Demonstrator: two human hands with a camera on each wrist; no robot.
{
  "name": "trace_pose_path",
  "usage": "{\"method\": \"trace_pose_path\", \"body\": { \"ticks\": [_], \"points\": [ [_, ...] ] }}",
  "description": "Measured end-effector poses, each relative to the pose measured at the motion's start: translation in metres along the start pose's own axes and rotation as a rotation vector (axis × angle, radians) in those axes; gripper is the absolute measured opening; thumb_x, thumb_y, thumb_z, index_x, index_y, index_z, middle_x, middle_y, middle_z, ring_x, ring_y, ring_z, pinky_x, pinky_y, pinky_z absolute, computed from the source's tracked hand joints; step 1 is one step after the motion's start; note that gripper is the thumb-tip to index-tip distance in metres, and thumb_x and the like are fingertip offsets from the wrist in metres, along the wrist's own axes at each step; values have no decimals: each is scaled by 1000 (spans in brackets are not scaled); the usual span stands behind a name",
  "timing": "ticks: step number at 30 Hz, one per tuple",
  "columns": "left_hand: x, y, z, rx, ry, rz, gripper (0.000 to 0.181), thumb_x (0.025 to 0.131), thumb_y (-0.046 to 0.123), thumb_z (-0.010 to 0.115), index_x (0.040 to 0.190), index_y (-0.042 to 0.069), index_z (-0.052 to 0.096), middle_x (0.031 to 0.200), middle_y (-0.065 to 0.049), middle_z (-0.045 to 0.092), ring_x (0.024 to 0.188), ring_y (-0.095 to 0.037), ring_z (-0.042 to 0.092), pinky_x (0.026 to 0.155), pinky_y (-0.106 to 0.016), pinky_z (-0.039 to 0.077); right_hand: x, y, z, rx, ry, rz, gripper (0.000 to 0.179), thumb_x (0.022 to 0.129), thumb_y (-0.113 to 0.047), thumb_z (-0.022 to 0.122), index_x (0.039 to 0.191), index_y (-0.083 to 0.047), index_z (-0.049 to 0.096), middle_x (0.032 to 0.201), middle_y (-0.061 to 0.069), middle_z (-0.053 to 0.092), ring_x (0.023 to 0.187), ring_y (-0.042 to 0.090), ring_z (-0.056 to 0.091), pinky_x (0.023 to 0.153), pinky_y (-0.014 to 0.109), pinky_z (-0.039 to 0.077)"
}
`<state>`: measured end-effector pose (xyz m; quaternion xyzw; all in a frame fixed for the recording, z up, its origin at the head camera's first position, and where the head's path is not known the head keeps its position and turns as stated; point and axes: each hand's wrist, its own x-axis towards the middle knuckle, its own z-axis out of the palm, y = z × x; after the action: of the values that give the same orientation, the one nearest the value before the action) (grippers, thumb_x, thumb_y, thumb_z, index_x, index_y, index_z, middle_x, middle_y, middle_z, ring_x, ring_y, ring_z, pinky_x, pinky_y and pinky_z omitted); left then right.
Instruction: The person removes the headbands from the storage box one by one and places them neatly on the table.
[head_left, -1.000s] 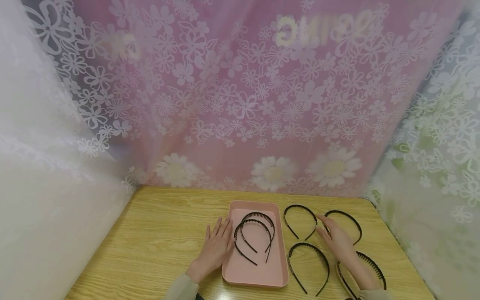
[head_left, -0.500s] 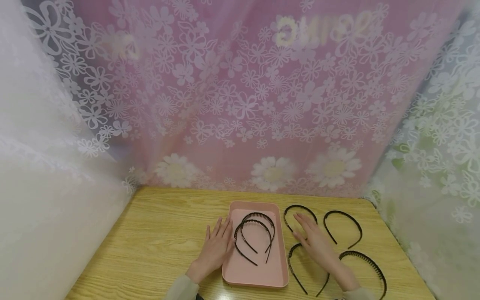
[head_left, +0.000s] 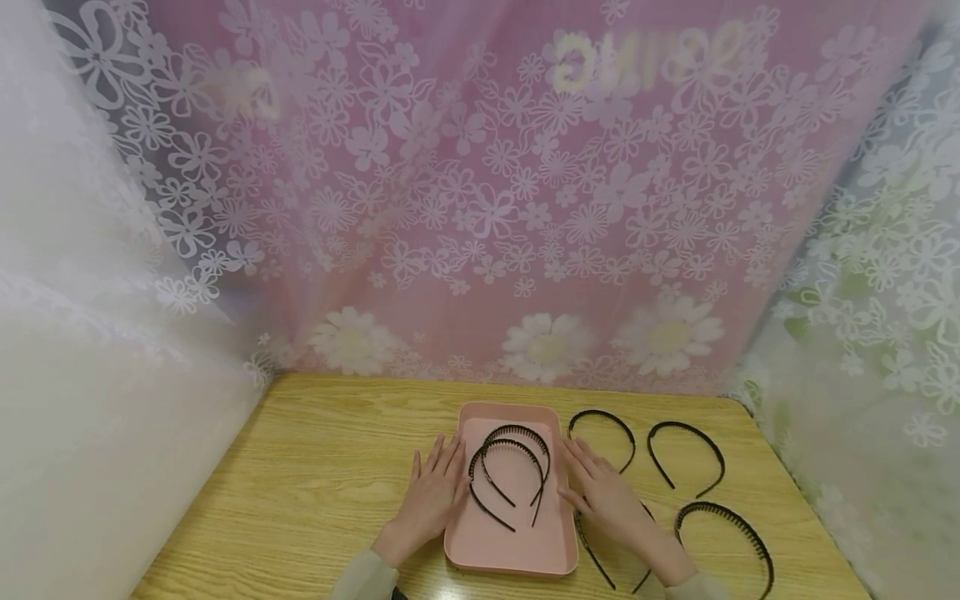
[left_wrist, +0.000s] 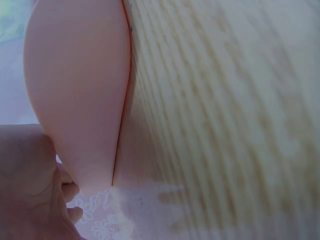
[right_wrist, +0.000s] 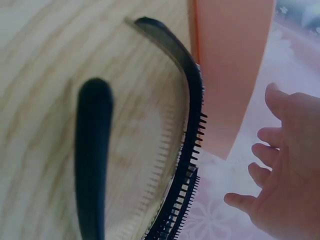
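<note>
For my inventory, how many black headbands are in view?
6: a far headband and a near headband in the pink tray; far-left one, far-right one, near-left one and near-right one on the table to its right. The right hand partly covers both left ones.

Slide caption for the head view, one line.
Left hand and right hand flank a pink tray holding two black headbands, four more headbands on the wooden table to its right.

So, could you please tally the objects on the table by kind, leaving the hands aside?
Pink tray: 1
Black toothed headbands: 6 (2 in the tray, 4 on the table to its right)
Total: 7
</note>
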<state>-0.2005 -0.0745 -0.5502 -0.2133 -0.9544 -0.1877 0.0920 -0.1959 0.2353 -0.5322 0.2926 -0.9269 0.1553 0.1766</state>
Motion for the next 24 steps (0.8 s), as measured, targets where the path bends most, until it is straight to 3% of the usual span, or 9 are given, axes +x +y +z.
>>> {"method": "trace_pose_path", "body": {
  "ticks": [7,15,24],
  "points": [
    [0,-2,3,-25,33,15,53,107,23,51,153,-2,41,160,-18,37,148,-45,29,112,-73,23,-9,3,10,13,-116,31,63,102,-34,60,156,-7,41,158,15,41,147,36,35,104,71,35],
    [0,-6,13,-27,104,50,52,107,24,51,151,-3,43,159,-19,39,146,-46,32,109,-75,25,-13,2,9,27,-177,53,65,104,-44,53,157,-7,39,161,13,37,147,37,34,109,71,30],
    [2,-2,3,8,22,19,53,107,24,52,152,-2,42,160,-18,37,148,-44,30,113,-71,23,-13,4,11,12,-186,49,65,105,-45,51,159,-11,37,164,9,33,150,33,31,110,70,29]
  ]
}}
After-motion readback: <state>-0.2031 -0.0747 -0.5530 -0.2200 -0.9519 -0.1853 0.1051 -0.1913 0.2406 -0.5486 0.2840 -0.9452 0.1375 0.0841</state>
